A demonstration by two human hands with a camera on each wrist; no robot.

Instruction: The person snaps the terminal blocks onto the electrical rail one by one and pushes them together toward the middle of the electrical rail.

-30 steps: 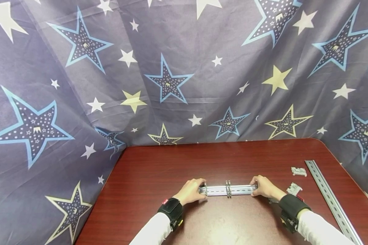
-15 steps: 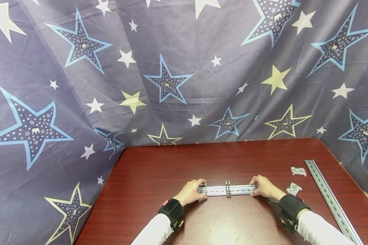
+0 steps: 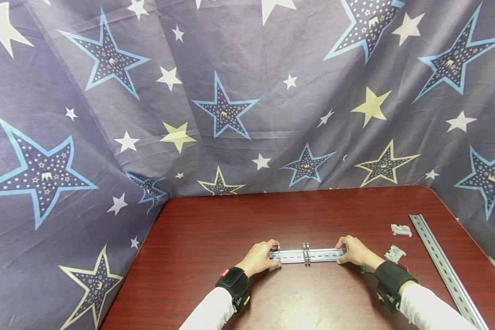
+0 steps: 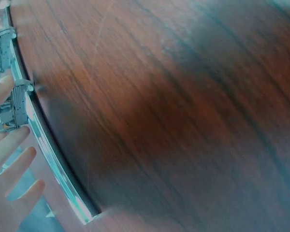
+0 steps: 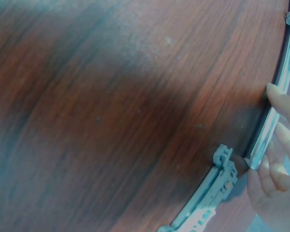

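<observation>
A short slotted metal DIN rail [image 3: 326, 255] lies crosswise on the table. Around its left part, my left hand [image 3: 257, 257] pinches a grey terminal block [image 4: 14, 106] seated on the rail, thumb on one side and fingertips on the other. Two thin terminal blocks [image 3: 306, 254] stand close together near the rail's middle. At the opposite end, my right hand [image 3: 354, 253] grips the rail between thumb and fingers, as the right wrist view also shows. Beside that hand a loose grey terminal block [image 5: 203, 193] lies on the table, partly hidden by the wrist in the head view.
Further terminal blocks, one [image 3: 401, 230] farther back and another [image 3: 395, 253] by the right wrist, lie on the right. A long slotted rail [image 3: 445, 268] runs along the right side of the reddish-brown table [image 3: 214, 220]. A star-patterned curtain [image 3: 268, 114] hangs behind.
My left hand has shifted slightly to the right along the rail, and the terminal block in it has moved along. My right hand stays at the rail's right end.
</observation>
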